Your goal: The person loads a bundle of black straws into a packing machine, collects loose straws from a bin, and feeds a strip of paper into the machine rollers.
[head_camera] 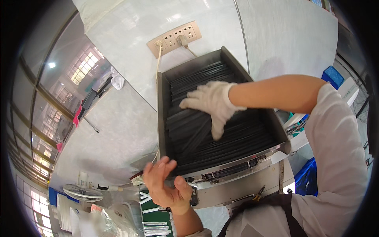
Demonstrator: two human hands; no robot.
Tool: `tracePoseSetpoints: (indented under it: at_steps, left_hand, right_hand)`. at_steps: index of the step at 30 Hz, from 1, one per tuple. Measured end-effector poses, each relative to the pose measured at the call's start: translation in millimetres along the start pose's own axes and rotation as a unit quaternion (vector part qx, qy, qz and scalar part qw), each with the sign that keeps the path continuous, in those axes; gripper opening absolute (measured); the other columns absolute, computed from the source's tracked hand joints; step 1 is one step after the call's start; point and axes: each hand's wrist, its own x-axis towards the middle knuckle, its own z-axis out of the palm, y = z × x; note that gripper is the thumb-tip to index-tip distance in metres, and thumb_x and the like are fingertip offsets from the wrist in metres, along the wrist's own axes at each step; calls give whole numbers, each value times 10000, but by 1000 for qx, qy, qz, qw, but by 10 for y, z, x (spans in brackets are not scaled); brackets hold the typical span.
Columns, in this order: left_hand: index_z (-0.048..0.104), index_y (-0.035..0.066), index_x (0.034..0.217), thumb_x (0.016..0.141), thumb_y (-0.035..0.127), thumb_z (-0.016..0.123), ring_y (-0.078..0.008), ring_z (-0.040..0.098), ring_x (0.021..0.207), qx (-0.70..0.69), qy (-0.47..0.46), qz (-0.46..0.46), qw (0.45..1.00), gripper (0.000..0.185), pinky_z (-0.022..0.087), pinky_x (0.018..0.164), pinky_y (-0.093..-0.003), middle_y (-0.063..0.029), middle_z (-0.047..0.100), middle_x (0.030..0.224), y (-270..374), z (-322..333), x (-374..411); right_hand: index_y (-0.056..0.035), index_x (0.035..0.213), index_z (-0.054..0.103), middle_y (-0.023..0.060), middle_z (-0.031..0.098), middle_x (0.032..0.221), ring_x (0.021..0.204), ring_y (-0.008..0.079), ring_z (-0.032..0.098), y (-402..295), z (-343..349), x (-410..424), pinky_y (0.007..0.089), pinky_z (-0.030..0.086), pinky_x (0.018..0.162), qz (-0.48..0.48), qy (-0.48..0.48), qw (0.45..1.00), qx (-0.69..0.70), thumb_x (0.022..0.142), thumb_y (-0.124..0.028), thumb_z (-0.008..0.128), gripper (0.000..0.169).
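A grey metal tray [161,118] stands before me, filled with many thin black strips or rods [242,136] lying mostly side by side. Some of them near the left middle lie askew. My right hand [210,103], in a white knitted glove, is spread palm down over the black rods, fingers apart; whether it presses on them is hard to tell. My left hand [167,183] is bare and raised just off the tray's near left corner, fingers apart and slightly curled, holding nothing. Its outline is a little blurred.
A socket strip [174,38] with two plugs is on the pale wall behind the tray. Pliers [259,193] lie near my body. A white fan [83,192] and plastic bags [115,219] are at lower left, wrapped strips [155,228] on a green surface, blue bins [308,177] at right.
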Motion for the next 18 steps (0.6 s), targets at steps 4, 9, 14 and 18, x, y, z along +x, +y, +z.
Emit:
tracePoseSetpoints:
  at_steps: [4,9,14,18]
  left_hand:
    - [550,-62,739,775,-4,396,-149,441,459,56,2,25,998,168,470,755,-404,-84,507,555,-177,46,-216]
    - [545,-46,705,762,19,411,-166,417,488,18,11,34,999,159,470,695,-401,-79,463,524,-236,24,-307]
    - [531,-31,708,784,34,427,-181,436,523,1,21,52,998,144,470,681,-385,-78,467,526,-300,37,-359]
    - [524,-37,722,786,17,454,-203,465,540,0,15,70,997,109,482,664,-393,-93,498,563,-307,47,-325]
  right_hand:
    - [-132,1353,195,188,263,1357,1253,349,261,314,1,351,430,232,1024,72,15,997,3,516,-406,749,1040]
    - [-127,1344,258,129,310,1349,1246,273,300,748,32,790,376,259,1030,144,59,986,69,560,-422,724,959]
    - [-123,1342,258,90,316,1356,1261,246,287,761,14,908,371,247,1038,218,46,972,70,633,-478,669,893]
    - [-130,1372,170,131,228,1400,1301,269,198,601,144,798,473,101,1058,214,66,975,13,718,-572,530,868]
